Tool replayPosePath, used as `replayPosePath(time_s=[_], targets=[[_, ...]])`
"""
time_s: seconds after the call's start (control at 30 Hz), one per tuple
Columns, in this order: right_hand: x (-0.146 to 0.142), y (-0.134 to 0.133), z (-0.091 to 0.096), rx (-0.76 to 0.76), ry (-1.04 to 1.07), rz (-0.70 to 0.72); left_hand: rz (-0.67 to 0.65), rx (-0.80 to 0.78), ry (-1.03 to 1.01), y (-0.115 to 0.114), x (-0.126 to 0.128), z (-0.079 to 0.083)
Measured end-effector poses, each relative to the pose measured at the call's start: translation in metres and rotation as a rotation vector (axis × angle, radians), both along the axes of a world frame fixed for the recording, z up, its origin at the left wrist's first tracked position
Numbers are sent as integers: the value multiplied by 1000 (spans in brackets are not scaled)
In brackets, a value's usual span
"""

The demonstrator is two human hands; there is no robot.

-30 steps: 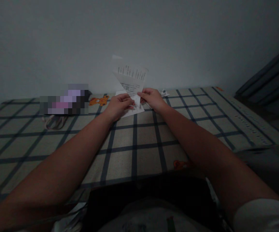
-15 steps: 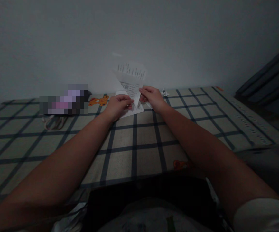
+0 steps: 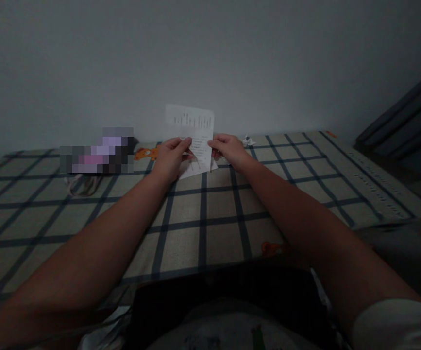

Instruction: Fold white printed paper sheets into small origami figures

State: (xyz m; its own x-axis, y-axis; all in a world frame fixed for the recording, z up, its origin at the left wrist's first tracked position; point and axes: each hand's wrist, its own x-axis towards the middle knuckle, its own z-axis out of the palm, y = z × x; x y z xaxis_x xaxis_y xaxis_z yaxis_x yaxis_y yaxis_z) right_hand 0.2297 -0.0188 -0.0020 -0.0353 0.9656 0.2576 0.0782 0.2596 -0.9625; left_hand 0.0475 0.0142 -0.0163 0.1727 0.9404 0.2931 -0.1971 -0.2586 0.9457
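Note:
A white sheet of printed paper [image 3: 195, 127] stands upright between my hands, its print facing me. My left hand [image 3: 172, 153] pinches it low on the left side, thumb in front. On the right edge, my right hand [image 3: 228, 149] grips it between thumb and fingers. Under and behind this sheet, another white paper [image 3: 190, 170] lies on the checked cloth; part of it is hidden by the upright sheet and my left hand. A small crumpled white piece [image 3: 248, 141] with dark marks rests just beyond my right hand.
The checked tablecloth [image 3: 221, 238] with bear prints covers the surface. At the left lies a blurred-out purple item [image 3: 104, 153], with a pale cord loop [image 3: 82, 187] in front. A grey wall [image 3: 210, 58] rises behind; dark folded fabric [image 3: 407, 116] hangs at the right.
The printed sheet, tilted and folded over half a second ago, now stands straighter and flatter, its top lower. My left hand has shifted slightly left and up along it.

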Motion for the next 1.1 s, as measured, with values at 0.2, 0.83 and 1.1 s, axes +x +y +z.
replayPosePath(time_s=[0.2, 0.83, 1.1], targets=[[1, -3, 8, 131, 26, -126, 60, 87, 60, -3, -1, 1], [5, 0, 14, 152, 254, 27, 39, 166, -95, -11, -4, 19], [9, 5, 8, 149, 328, 0, 120, 200, 2, -12, -2, 14]])
